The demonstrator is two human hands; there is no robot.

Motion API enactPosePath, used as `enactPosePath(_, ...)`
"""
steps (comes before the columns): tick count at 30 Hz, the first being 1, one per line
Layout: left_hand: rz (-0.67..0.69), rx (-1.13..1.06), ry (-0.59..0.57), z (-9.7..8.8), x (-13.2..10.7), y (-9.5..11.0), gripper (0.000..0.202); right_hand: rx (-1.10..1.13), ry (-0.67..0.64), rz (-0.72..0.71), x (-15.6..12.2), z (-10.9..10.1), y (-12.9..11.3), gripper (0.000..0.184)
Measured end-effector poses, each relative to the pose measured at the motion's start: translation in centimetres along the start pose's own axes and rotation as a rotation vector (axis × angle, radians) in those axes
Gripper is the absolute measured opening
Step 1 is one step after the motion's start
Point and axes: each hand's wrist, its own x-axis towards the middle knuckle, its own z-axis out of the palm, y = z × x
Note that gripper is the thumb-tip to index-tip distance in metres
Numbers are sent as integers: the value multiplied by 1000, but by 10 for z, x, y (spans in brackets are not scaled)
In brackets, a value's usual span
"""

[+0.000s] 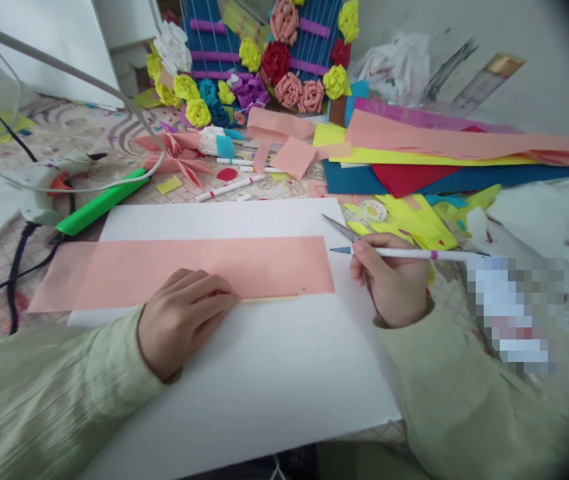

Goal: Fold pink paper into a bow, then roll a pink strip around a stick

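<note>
A long salmon-pink paper strip lies across a white board. My left hand rests on its lower edge, fingers together and bent, pressing on a thin wooden stick that runs along this edge. The stick's left part is hidden beneath the hand. To the right of the strip, my right hand is closed around a white marker pen with a blue-grey tip and a purple band. Silver scissors also sit in that hand, blades pointing up and left, their handles mostly covered.
A glue gun with cables and a green bar lie left. Behind the board are marker pens and pink scraps. Coloured paper sheets are stacked at back right. Paper roses decorate a blue piece.
</note>
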Motion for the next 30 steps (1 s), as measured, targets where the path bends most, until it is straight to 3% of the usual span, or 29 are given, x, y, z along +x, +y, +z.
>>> enactPosePath(7, 38, 5, 18, 2, 0, -3, 16, 122, -13, -4, -6, 12, -17, 8)
enactPosePath(13, 31, -14, 21, 2, 0, -3, 17, 53, -253, 150, -30, 51, -40, 11)
enactPosePath(18, 26, -34, 11, 2, 0, -3, 17, -90, -336, 168, -40, 64, -30, 9)
enactPosePath(30, -36, -70, -2, 0, 2, 2, 15, -355, -399, 172, -43, 65, -21, 11)
